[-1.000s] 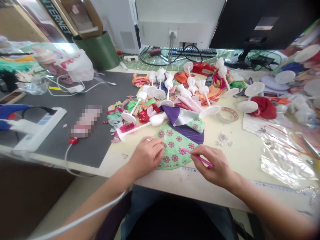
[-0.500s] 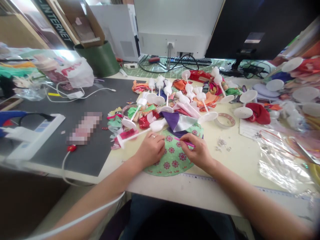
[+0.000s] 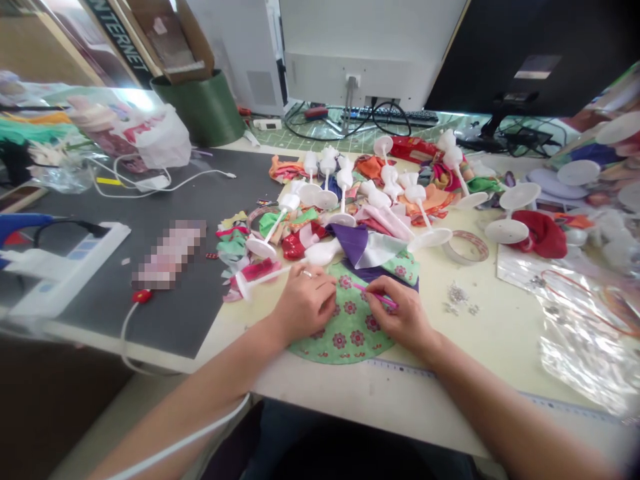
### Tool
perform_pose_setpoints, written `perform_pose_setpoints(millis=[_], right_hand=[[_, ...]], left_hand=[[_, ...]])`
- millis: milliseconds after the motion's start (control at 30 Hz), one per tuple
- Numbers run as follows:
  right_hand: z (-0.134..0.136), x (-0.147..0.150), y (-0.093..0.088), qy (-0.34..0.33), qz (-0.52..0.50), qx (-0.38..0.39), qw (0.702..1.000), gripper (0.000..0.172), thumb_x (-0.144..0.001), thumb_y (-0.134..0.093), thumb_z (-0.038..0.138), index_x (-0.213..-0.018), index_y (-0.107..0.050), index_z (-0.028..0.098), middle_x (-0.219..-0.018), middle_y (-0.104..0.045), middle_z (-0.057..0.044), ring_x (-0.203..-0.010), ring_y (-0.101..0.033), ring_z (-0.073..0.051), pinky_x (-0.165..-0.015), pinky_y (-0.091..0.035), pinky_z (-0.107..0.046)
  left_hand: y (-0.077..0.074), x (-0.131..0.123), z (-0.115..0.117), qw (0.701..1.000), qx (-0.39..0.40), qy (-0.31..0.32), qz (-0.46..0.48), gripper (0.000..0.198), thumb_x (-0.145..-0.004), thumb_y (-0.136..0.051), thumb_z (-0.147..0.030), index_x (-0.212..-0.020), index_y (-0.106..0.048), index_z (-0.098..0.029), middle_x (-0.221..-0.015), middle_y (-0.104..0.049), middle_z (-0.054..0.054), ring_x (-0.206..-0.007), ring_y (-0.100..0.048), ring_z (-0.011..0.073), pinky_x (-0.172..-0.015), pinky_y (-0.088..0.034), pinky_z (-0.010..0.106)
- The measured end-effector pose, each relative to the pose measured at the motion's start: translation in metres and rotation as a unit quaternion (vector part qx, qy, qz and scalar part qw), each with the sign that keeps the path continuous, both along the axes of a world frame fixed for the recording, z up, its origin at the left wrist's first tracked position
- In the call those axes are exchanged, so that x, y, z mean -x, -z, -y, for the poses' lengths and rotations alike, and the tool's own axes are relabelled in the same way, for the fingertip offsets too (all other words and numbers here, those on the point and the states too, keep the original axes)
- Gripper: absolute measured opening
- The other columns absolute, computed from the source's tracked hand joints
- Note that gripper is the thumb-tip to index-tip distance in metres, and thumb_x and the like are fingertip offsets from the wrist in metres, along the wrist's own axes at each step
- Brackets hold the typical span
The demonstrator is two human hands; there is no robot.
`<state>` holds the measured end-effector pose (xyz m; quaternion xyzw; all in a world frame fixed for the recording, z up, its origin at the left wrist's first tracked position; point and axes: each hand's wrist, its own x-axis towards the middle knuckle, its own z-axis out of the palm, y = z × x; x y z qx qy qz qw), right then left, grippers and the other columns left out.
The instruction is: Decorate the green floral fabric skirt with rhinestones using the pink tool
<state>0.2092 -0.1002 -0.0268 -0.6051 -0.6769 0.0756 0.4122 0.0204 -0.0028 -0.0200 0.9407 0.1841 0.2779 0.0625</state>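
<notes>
A round green cloth (image 3: 350, 330) printed with pink flowers lies at the table's front edge. My left hand (image 3: 305, 303) rests on its left part, fingers curled and pressing the cloth down; a ring shows on one finger. My right hand (image 3: 403, 317) pinches a thin pink stick (image 3: 375, 295), whose tip points left onto the cloth near my left fingertips. A purple and white cloth piece (image 3: 365, 245) lies just behind the green one.
Behind the hands is a heap of coloured cloth scraps and several white plastic stands (image 3: 325, 180). A tape ring (image 3: 467, 247) and small shiny bits (image 3: 457, 297) lie to the right, beside clear plastic bags (image 3: 585, 327). A dark mat (image 3: 200, 200), cables and monitors lie beyond.
Both hands have shifted up onto the green cloth and closer together. The pink stick's tip now sits nearer my left fingers. The camera view has shifted slightly.
</notes>
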Motion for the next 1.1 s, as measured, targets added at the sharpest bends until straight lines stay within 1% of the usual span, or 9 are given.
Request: perform_pose_setpoints(millis=[167,400,700,833,1000,1100], right_hand=[[-0.0005,-0.0016,0.0011,-0.004,0.005,0.002,1.000,0.005,-0.084,-0.053,0.015,-0.083,-0.055,0.020,-0.070,-0.062,-0.001,-0.064,-0.059,-0.013,-0.062,-0.047,-0.025],[-0.0012,-0.0011,0.0009,-0.013,0.012,0.002,1.000,0.006,-0.084,-0.053,0.014,-0.083,-0.055,0.020,-0.071,-0.062,-0.001,-0.064,-0.059,-0.013,-0.061,-0.046,-0.025],[-0.0009,-0.0015,0.0015,-0.022,0.032,0.006,0.999,0.007,-0.085,-0.051,0.015,-0.083,-0.056,0.020,-0.071,-0.062,-0.001,-0.064,-0.058,-0.013,-0.061,-0.046,-0.025],[-0.0018,-0.0012,0.0015,-0.023,0.034,0.006,0.999,0.007,-0.085,-0.051,0.015,-0.083,-0.055,0.020,-0.072,-0.062,-0.001,-0.064,-0.059,-0.013,-0.061,-0.046,-0.025],[-0.0019,-0.0015,0.0019,-0.027,0.029,0.012,0.999,0.007,-0.085,-0.052,0.014,-0.084,-0.055,0.020,-0.072,-0.062,-0.001,-0.065,-0.059,-0.013,-0.061,-0.046,-0.025],[-0.0014,-0.0019,0.0016,-0.027,0.027,0.011,0.999,0.007,-0.085,-0.052,0.014,-0.084,-0.055,0.020,-0.073,-0.063,-0.001,-0.065,-0.059,-0.013,-0.062,-0.046,-0.025]], left_hand=[[0.0027,-0.0036,0.0006,0.999,0.001,0.031,-0.012,0.015,-0.085,-0.050,-0.015,-0.076,-0.062,-0.016,-0.096,-0.073,0.005,-0.091,-0.060,0.0233,-0.089,-0.034,0.044],[0.0036,-0.0050,0.0000,0.999,0.002,0.036,-0.011,0.015,-0.085,-0.050,-0.015,-0.075,-0.061,-0.015,-0.092,-0.072,0.005,-0.091,-0.059,0.0233,-0.092,-0.035,0.046],[0.0044,-0.0053,-0.0002,0.999,0.004,0.037,-0.022,0.016,-0.086,-0.049,-0.015,-0.077,-0.062,-0.015,-0.093,-0.071,0.006,-0.090,-0.059,0.0226,-0.093,-0.036,0.046],[0.0053,-0.0057,-0.0002,0.999,0.002,0.037,-0.021,0.016,-0.086,-0.049,-0.015,-0.077,-0.062,-0.015,-0.098,-0.071,0.006,-0.093,-0.059,0.0232,-0.092,-0.037,0.045],[0.0048,-0.0067,0.0000,0.999,0.012,0.043,-0.022,0.018,-0.085,-0.048,-0.014,-0.078,-0.064,-0.015,-0.110,-0.069,0.007,-0.102,-0.058,0.0247,-0.093,-0.036,0.046],[0.0040,-0.0071,0.0001,0.999,0.020,0.039,-0.029,0.018,-0.086,-0.047,-0.014,-0.081,-0.065,-0.016,-0.111,-0.069,0.008,-0.103,-0.058,0.0252,-0.093,-0.036,0.047]])
